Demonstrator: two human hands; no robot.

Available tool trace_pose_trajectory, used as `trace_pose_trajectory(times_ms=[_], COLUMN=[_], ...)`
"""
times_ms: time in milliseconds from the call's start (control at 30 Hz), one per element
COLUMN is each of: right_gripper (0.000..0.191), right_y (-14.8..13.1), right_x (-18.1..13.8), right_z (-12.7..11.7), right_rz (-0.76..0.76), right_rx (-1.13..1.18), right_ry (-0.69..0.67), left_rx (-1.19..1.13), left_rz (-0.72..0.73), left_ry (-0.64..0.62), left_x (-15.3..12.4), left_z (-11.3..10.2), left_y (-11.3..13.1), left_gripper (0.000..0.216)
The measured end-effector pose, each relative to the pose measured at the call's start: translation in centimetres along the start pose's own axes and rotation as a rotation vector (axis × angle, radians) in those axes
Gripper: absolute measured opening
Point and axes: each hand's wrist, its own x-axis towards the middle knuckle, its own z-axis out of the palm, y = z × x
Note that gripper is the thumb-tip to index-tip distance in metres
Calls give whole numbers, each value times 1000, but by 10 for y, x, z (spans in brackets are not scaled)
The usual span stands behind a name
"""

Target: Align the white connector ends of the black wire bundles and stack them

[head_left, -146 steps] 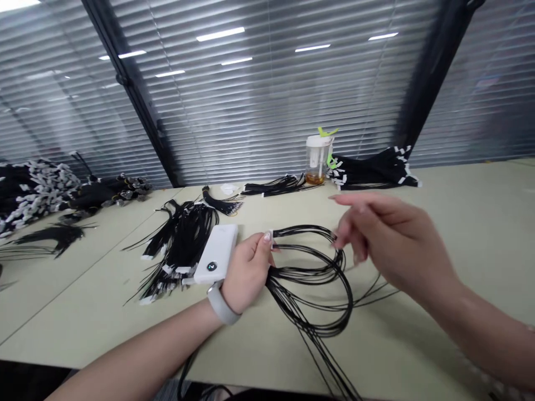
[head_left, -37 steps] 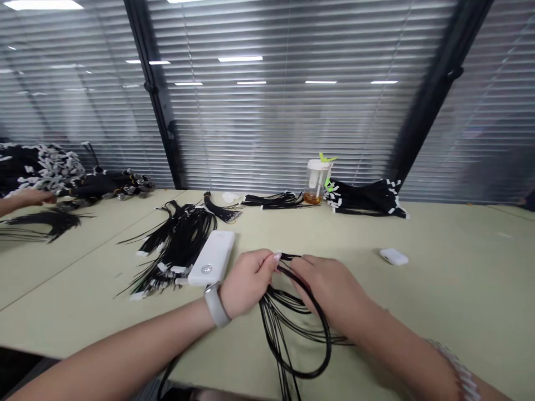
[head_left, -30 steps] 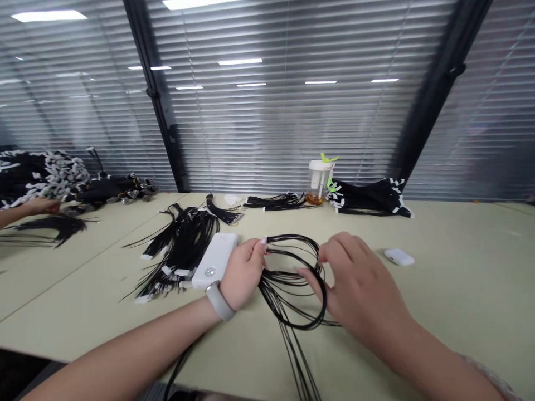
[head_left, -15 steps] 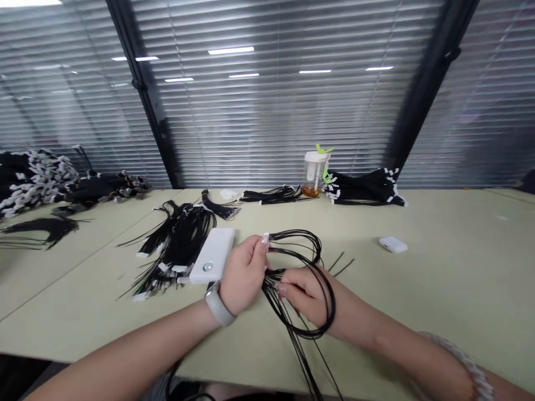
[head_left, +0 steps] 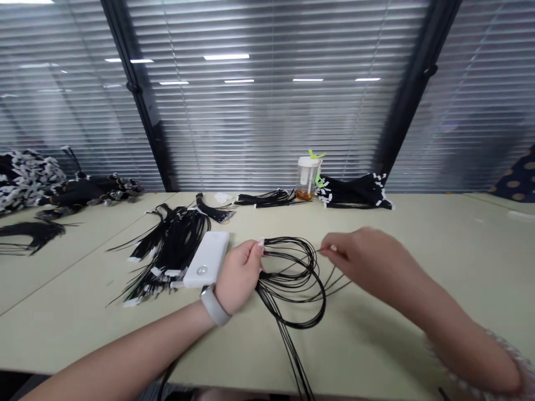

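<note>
My left hand [head_left: 240, 275] is closed around a bundle of thin black cables [head_left: 295, 284] coiled in loops on the pale green table [head_left: 418, 262]. Its thumb and fingers pinch the cable ends near a small white tag. My right hand [head_left: 368, 259] hovers at the right of the loops, with its fingertips pinched on the end of a black strand. The cables' loose tails run down past the table's front edge.
A white power bank [head_left: 207, 259] lies just left of my left hand, beside a spread pile of black cables with white tags [head_left: 171, 245]. At the back stand a clear bottle with amber liquid [head_left: 307, 178] and more cable bundles [head_left: 355, 192]. Further heaps [head_left: 29, 178] lie far left.
My right hand has moved from inside the loops, close to my left hand, out to the right side, drawing a strand with it. The left hand has kept its grip.
</note>
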Motion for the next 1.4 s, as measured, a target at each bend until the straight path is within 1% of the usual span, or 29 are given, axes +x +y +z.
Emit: trace_pose_trajectory(times_ms=[33, 67, 133, 200, 233, 267, 300, 333, 367, 400, 433, 467, 500, 533, 567, 633, 700, 767, 833, 900, 967, 1133, 1400], right_gripper=[19, 17, 21, 27, 27, 28, 30, 35, 42, 48, 49, 43, 32, 21, 13, 14, 17, 17, 15, 12, 8, 16, 22], right_y=[5, 10, 16, 18, 18, 17, 15, 12, 7, 2, -3, -9, -14, -19, -22, -27, -29, -31, -34, -37, -40, -42, -41], right_x=[1, 3, 6, 9, 11, 12, 13, 13, 12, 11, 10, 8, 7, 5, 4, 3, 2, 2, 1, 1, 0, 1, 1], right_z=[-2, -3, -4, -3, -3, -2, -1, 0, 3, 7, 11, 16, 21, 26, 30, 35, 38, 40, 42, 44, 46, 45, 43], right_rz=[34, 45, 41, 63, 91, 125, 155, 170, 170, 157, 129, 93, 52, 12, -23, -77, -122, -136, -73, 33, 101, 131, 160], right_rx=[27, 101, 391, 796, 984, 1123, 1201, 1224, 1210, 1178, 1133, 1076, 1002, 917, 832, 713, 705, 765, 847, 930, 983, 993, 1000], right_ry=[122, 255, 494, 652, 693, 713, 701, 636, 513, 351, 187, 55, -25, -58, -51, 3, 42, 62, 85, 98, 92, 53, 72], left_rx=[-1, -3, -9, -17, -22, -26, -31, -36, -42, -47, -53, -57, -59, -61, -63, -65, -58, -52, -55, -61, -54, 2, 12], left_rz=[-11, -22, -30, -21, -13, -5, 0, 5, 8, 9, 11, 13, 18, 26, 35, 51, 63, 65, 66, 74, 92, 126, 161], left_ry=[1, -1, -11, -25, -32, -38, -45, -53, -63, -74, -82, -89, -94, -99, -106, -127, -143, -148, -157, -178, -196, -200, -216], left_x=[0, 0, -1, -2, -3, -3, -4, -5, -5, -6, -6, -6, -7, -7, -7, -8, -9, -10, -10, -11, -12, -15, -14], left_z=[0, 0, 1, 2, 2, 2, 3, 3, 3, 2, 2, 2, 1, 1, 1, 0, 0, 0, 0, 0, 0, -1, -2], left_y=[0, 0, -1, -2, -2, -3, -3, -3, -4, -4, -4, -3, -3, -3, -2, -1, 0, 1, 2, 3, 5, 8, 6], left_gripper=[40, 41, 41, 42, 42, 43, 42, 41, 40, 39, 38, 38, 38, 39, 40, 40, 40, 40, 40, 40, 40, 38, 37])
